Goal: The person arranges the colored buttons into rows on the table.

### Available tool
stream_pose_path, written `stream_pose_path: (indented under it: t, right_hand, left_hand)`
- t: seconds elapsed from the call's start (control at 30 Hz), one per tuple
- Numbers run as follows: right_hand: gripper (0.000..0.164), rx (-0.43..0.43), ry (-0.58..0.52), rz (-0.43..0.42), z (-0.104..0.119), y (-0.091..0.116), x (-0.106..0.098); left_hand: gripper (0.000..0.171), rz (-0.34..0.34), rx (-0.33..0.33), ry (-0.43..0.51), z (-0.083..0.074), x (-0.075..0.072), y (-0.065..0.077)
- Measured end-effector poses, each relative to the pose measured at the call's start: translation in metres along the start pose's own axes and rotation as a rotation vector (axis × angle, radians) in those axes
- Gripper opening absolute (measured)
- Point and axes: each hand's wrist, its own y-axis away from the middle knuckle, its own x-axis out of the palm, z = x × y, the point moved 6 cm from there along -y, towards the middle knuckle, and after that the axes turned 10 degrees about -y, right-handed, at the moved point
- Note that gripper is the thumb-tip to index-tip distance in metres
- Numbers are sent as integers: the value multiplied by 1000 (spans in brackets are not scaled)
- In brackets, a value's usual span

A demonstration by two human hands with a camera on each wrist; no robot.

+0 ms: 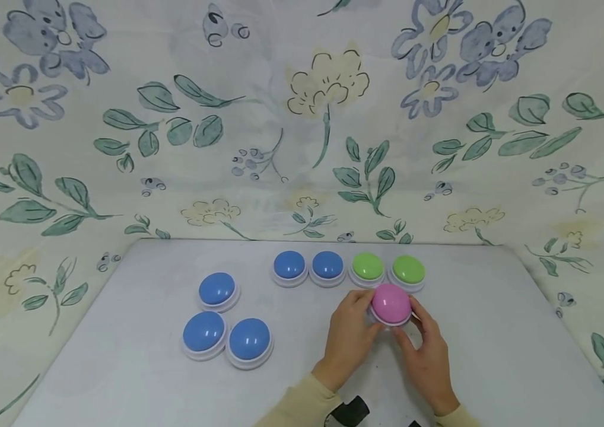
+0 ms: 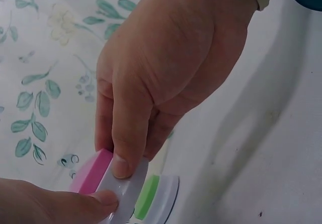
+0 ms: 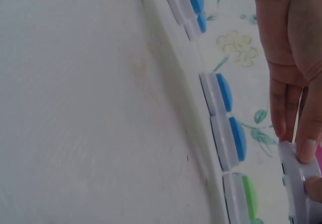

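Observation:
Both hands hold a pink push button [image 1: 391,303] with a white round base, raised off the table. My left hand [image 1: 347,338] grips its left side and my right hand [image 1: 429,359] its right side. In the left wrist view both thumbs press on the white base [image 2: 128,189], and the button is seen from the side. Just behind it stand two green buttons, one at left [image 1: 368,266] and one at right [image 1: 408,270]. To their left in the same row are two blue buttons [image 1: 289,264] [image 1: 327,264].
Three more blue buttons [image 1: 217,289] [image 1: 203,331] [image 1: 250,339] stand grouped on the left of the white table [image 1: 136,356]. A floral cloth [image 1: 259,196] hangs behind the table's back edge. A black object [image 1: 352,410] shows by the left sleeve.

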Motion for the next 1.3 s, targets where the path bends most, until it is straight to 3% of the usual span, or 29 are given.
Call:
stream_pose_path:
  t: [0.17, 0.5, 0.97, 1.3]
  right_hand:
    - [68, -13, -10, -8, -4, -1, -9]
    - [66, 82, -120, -14, -18, -9, -25]
    - [68, 161, -31, -25, -31, -12, -34]
    - [67, 191, -18, -27, -40, -11, -34]
  left_hand:
    - [58, -14, 5, 16, -3, 10, -1]
    - [54, -10, -3, 32, -14, 26, -6]
    - [53, 35, -19, 20, -15, 50, -8]
    - [54, 84, -6, 84, -15, 61, -7]
